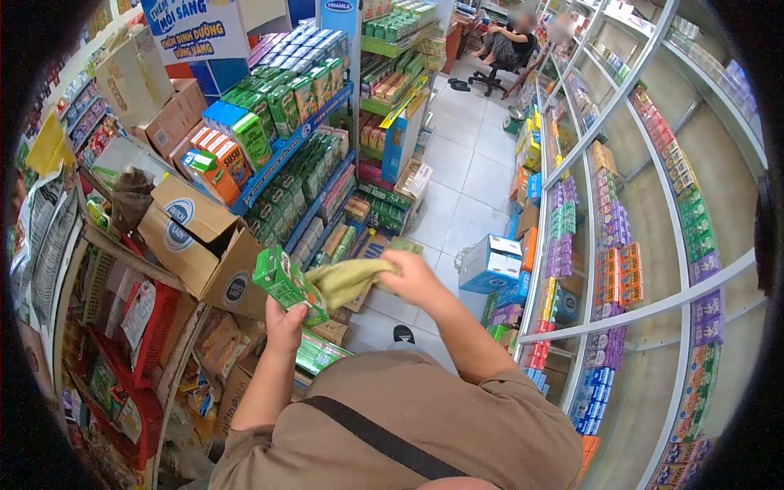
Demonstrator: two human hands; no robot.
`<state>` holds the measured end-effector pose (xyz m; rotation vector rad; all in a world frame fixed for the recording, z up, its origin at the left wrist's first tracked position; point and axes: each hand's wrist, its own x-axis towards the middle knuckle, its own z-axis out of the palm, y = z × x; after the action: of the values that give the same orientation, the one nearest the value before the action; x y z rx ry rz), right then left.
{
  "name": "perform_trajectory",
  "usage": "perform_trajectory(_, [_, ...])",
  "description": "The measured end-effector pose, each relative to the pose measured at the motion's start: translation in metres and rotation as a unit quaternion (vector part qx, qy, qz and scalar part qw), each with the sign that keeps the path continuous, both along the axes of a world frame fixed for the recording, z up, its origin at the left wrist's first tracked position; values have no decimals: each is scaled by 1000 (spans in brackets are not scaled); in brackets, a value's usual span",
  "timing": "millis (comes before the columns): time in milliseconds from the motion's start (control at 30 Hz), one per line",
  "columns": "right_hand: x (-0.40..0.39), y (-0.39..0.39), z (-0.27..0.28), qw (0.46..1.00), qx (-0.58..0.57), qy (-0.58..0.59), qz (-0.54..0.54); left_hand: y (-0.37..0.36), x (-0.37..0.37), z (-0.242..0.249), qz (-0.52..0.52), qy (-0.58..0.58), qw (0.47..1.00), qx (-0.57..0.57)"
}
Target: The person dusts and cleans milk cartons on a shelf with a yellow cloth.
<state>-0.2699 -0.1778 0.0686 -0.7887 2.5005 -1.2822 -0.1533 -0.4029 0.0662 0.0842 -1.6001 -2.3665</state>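
Note:
A green carton pack (286,279) is held in my left hand (286,325), tilted, in front of my chest. My right hand (405,278) grips one end of a yellow-green cloth (347,280). The cloth's other end lies against the right side of the pack. To the left of the pack stands an open brown cardboard box (192,233). Beyond it, a blue-edged shelf (298,139) carries rows of green cartons (282,110) and an orange pack (220,155).
Glass-fronted shelves (629,245) with small cartons line the right side. A blue and white box (490,263) stands on the tiled floor (452,175). A red basket (151,347) is at the left. A person (513,45) sits on a chair at the far end.

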Motion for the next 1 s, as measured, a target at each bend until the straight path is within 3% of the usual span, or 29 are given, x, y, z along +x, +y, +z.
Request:
perform_trajectory(133, [-20, 35, 9, 986, 95, 38, -129, -8, -5, -9, 35, -45, 998, -16])
perform_trajectory(233, [-24, 46, -1, 991, -28, -29, -126, 0, -6, -11, 22, -67, 997, 32])
perform_trajectory(333, [-10, 21, -17, 989, -127, -9, -77, 9, 0, -24, -39, -120, 988, 88])
perform_trajectory(400, [21, -8, -10, 972, -212, -84, -48, 17, 4, -33, -49, -147, 985, 74])
perform_trajectory(467, [51, -31, -7, 974, -211, -23, 74, 30, 3, -32, -33, -135, 986, 96])
perform_trajectory(533, [67, -45, 7, 957, -192, 134, 172, 34, -6, -48, -39, -96, 990, 94])
perform_trajectory(567, [70, -50, 8, 951, -177, 180, 181, 33, -6, -50, -59, -86, 985, 136])
perform_trajectory(633, [65, -53, -5, 956, -229, 131, 126, 32, -8, -49, -99, -64, 968, 220])
perform_trajectory(767, [49, -45, -11, 951, -285, 121, 15, 61, -12, -20, -93, -50, 993, -48])
perform_trajectory(833, [41, -41, -10, 939, -304, 160, -22, 74, -19, -27, -77, -39, 989, -121])
perform_trajectory(933, [29, -37, -19, 898, -432, 79, -23, 86, -34, -28, -87, -31, 983, -158])
perform_trajectory(1000, [29, -16, -19, 925, -377, 47, -19, 94, -44, -33, -93, -26, 974, -205])
